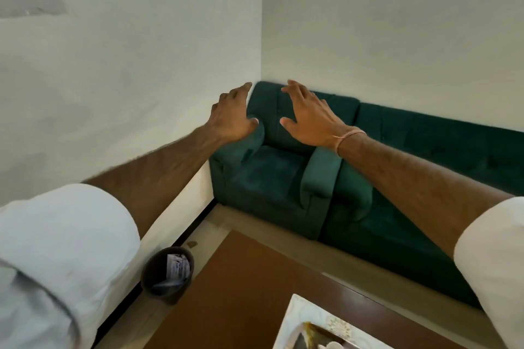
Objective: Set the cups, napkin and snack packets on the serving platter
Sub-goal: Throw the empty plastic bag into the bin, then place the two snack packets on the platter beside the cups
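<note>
Both my arms are stretched out in front of me, high above the table. My left hand (232,117) is open, palm down, fingers spread, holding nothing. My right hand (307,115) is open as well, fingers apart, with a thin thread band on the wrist. At the bottom edge a white patterned serving platter (302,317) lies on the brown table (243,286); only its corner shows. Something dark and a white item sit on the platter (317,338), too cut off to tell apart. No cups are visible.
A dark green sofa (283,167) fills the room corner behind the table, with white walls on both sides. A dark waste bin (167,275) with paper in it stands on the floor left of the table, against the wall.
</note>
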The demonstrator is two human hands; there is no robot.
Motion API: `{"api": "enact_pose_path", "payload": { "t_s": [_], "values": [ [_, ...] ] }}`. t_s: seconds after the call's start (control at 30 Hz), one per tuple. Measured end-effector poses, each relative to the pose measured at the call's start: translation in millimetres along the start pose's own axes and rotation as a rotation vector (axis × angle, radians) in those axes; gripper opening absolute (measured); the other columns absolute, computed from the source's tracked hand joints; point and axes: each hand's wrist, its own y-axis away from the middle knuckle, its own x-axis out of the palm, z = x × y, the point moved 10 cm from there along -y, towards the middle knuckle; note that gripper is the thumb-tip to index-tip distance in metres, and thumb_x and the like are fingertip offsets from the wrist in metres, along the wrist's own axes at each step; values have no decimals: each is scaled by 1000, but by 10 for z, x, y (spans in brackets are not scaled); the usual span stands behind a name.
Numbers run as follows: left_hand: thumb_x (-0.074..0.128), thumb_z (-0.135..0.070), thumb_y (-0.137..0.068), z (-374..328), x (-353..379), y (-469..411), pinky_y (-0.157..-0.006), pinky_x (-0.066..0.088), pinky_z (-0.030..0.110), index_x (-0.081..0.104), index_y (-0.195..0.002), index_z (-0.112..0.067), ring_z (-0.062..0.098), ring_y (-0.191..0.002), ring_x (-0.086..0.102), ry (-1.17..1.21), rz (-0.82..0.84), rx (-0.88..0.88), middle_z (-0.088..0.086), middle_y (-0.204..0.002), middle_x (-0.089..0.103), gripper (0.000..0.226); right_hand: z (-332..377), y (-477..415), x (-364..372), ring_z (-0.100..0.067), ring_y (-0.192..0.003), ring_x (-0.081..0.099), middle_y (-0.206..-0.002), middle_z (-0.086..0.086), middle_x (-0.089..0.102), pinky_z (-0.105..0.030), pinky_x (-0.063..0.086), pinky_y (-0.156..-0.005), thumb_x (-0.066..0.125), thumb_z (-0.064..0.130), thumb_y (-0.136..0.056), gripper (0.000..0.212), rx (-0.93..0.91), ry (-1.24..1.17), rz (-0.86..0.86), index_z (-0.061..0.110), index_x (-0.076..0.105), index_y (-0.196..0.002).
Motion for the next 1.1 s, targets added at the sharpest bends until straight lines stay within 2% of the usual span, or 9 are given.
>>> {"api": "enact_pose_path", "payload": {
  "t_s": [0.13, 0.23, 0.4, 0.67, 0.9, 1.0, 1.1],
  "values": [
    [65, -36, -82, -727, 154, 94, -110, 32, 50, 17, -156, -22, 34, -142, 30, 27, 32, 37, 10, -158, 32, 90, -601, 528, -448, -33, -147, 29, -166, -8, 16, -61, 29, -115, 60, 30, -94, 69, 92, -8, -23, 15, 25, -151],
    [66, -36, -82, -1203, 398, 105, -113, 30, 51, 16, -156, -24, 34, -143, 28, 37, 78, 90, 9, -158, 30, 89, -1056, 923, -624, -33, -143, 35, -162, -9, 24, -61, 30, -113, 60, 31, -93, 67, 194, -23, -47, 16, 27, -150],
    [68, -37, -83, -1977, 1137, 151, -113, 30, 54, 21, -154, -23, 31, -142, 29, 121, 183, 198, 9, -155, 34, 87, -1873, 1769, -618, -32, -144, 35, -163, -6, 23, -60, 29, -110, 59, 35, -95, 61, 401, 6, -38, 18, 31, -147],
    [69, -36, -85, -3291, 2844, 872, -113, 30, 51, 25, -153, -23, 29, -141, 29, 200, 458, 254, 7, -155, 36, 82, -3228, 3645, -144, -31, -143, 36, -163, -5, 23, -59, 32, -108, 59, 35, -96, 60, 681, 1, 40, 18, 31, -147],
    [71, -33, -86, -4438, 4636, 2040, -110, 32, 49, 29, -152, -22, 30, -140, 33, 197, 722, 277, 9, -152, 40, 79, -4466, 5802, 457, -26, -145, 32, -164, -2, 20, -56, 27, -115, 57, 36, -97, 56, 973, -96, 119, 20, 35, -146],
    [71, -32, -86, -4916, 5383, 2646, -110, 36, 45, 32, -151, -21, 31, -137, 37, 188, 821, 308, 10, -151, 41, 76, -4890, 6785, 687, -29, -140, 38, -158, -4, 30, -51, 31, -111, 57, 37, -97, 53, 1099, -137, 135, 18, 38, -143],
    [70, -32, -88, -5396, 6129, 3310, -110, 37, 48, 34, -150, -21, 31, -138, 38, 200, 946, 335, 10, -152, 41, 73, -5242, 7784, 887, -31, -132, 47, -150, -6, 39, -53, 36, -106, 60, 35, -94, 52, 1228, -160, 133, 16, 41, -139]
  ]
}}
